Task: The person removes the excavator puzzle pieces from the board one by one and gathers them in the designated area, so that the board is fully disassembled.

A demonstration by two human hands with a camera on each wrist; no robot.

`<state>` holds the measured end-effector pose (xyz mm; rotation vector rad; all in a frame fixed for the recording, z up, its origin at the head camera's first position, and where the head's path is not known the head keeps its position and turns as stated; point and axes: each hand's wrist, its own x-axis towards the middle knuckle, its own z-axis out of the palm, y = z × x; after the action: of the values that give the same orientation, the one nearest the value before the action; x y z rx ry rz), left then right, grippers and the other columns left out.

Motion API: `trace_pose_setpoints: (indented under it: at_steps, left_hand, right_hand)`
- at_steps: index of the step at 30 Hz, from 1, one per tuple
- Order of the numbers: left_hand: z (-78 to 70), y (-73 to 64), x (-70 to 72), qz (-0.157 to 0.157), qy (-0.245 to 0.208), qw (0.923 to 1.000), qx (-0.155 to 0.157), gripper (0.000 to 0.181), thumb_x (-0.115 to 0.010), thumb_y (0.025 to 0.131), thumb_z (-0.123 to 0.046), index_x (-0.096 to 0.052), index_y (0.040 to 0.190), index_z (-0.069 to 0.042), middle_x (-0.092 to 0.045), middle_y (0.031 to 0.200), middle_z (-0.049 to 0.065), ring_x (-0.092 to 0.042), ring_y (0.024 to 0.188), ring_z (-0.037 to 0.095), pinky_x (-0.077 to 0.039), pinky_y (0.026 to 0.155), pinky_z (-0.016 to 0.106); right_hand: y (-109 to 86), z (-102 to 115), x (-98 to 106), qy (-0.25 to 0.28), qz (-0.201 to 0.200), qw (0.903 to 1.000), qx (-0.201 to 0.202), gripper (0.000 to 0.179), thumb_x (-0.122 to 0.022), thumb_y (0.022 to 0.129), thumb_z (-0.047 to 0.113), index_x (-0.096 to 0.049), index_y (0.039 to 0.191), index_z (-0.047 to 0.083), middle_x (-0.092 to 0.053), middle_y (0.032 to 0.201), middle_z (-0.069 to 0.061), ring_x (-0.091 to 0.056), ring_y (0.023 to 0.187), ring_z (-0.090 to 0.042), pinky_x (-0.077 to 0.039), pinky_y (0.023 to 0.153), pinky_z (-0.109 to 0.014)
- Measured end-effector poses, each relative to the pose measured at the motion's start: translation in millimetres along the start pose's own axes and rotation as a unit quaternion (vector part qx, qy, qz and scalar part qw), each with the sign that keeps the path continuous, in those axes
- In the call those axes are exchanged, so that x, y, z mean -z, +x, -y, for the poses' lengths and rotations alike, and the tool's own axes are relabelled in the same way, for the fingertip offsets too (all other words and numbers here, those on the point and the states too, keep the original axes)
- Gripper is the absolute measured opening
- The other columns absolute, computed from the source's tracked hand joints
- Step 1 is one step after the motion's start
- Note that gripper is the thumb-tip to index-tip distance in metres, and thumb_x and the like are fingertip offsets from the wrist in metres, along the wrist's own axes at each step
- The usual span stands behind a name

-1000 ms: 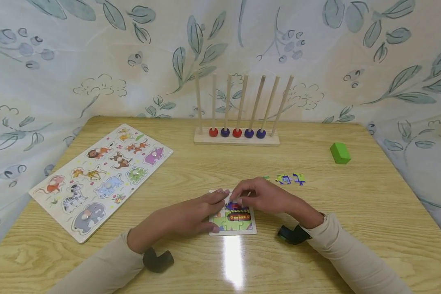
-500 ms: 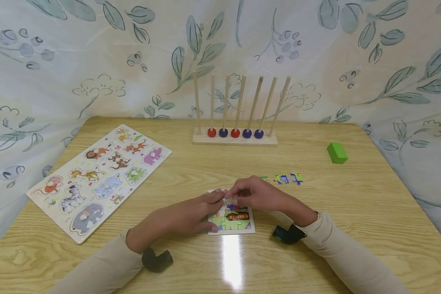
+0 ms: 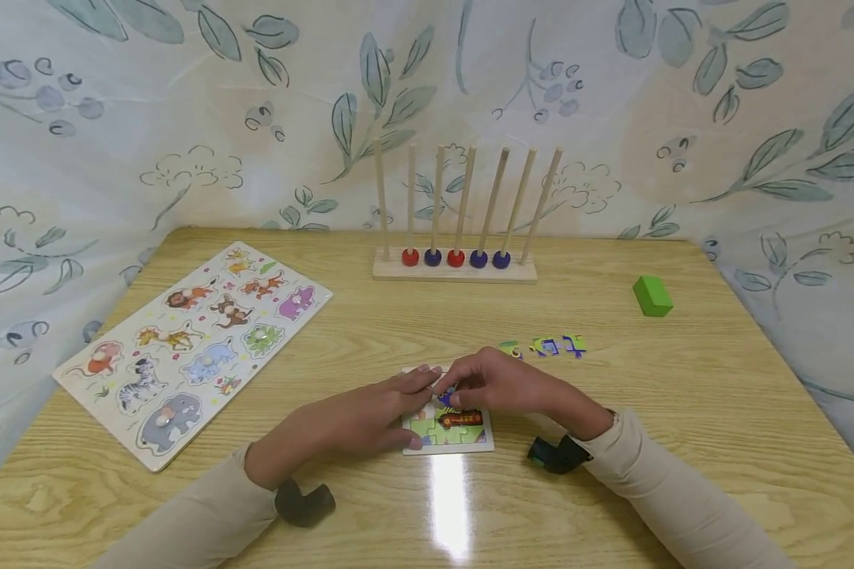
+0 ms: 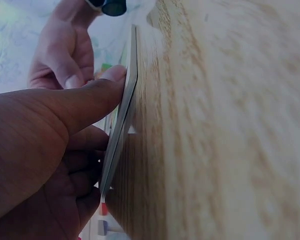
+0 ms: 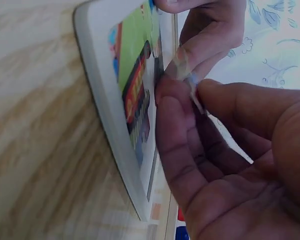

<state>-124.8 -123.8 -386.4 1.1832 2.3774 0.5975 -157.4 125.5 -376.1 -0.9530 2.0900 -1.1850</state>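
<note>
A small framed jigsaw puzzle (image 3: 462, 435) lies flat on the table, showing an orange-and-black tracked vehicle on green. My left hand (image 3: 356, 415) holds its left side, thumb at the near edge and fingers over the far-left corner. Above the puzzle's upper part, my right hand (image 3: 508, 386) pinches a small puzzle piece (image 5: 196, 98) between thumb and fingers. That piece is mostly hidden in the head view. Just beyond the right hand lie loose puzzle pieces (image 3: 548, 346) in green, yellow and purple.
On the left lies a large animal peg board (image 3: 206, 340). A wooden peg rack (image 3: 455, 273) with red and blue beads stands at the back. Toward the right rear is a green block (image 3: 653, 296). A patterned cloth (image 3: 270, 103) hangs behind the table.
The right hand has dipped slightly over the puzzle, and more of the nearest loose green piece shows behind it. The left hand stays in place on the puzzle.
</note>
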Motion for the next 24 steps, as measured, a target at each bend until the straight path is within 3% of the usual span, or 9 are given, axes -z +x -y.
trace_pose_setpoints:
  at_steps: [3,17,24]
  left_hand:
    - [0.8,0.6,-0.9,-0.001,0.004,1.0,0.0,0.074,-0.061,0.096,-0.035,-0.025,0.153,-0.005,-0.011,0.162,0.008,-0.008,0.147,0.021,-0.017,0.116,0.036]
    - [-3.6,-2.2,4.5,0.001,0.015,0.9997,0.02,0.072,-0.063,0.095,-0.033,-0.031,0.151,-0.002,-0.015,0.161,0.006,-0.013,0.146,0.019,-0.021,0.115,0.036]
    - [-2.1,-1.3,7.7,-0.021,0.03,0.9987,-0.035,0.052,-0.054,0.101,-0.02,-0.04,0.144,0.006,-0.026,0.156,0.017,-0.021,0.145,0.027,-0.022,0.115,0.04]
  right_hand:
    - [-1.5,0,1,-0.012,-0.014,0.9998,-0.005,0.024,-0.062,0.094,0.001,-0.068,0.117,-0.001,-0.067,0.118,-0.009,-0.063,0.104,-0.014,-0.052,0.086,-0.027]
    - [-29.0,-3,20,-0.028,-0.05,0.9969,-0.054,0.018,-0.067,0.091,0.005,-0.072,0.108,0.002,-0.072,0.097,-0.001,-0.066,0.087,-0.014,-0.054,0.075,-0.027]
    - [-46.0,-6,33,-0.035,-0.078,0.9942,-0.066,0.015,-0.066,0.092,0.006,-0.074,0.104,0.002,-0.071,0.099,-0.003,-0.061,0.082,-0.016,-0.052,0.069,-0.026]
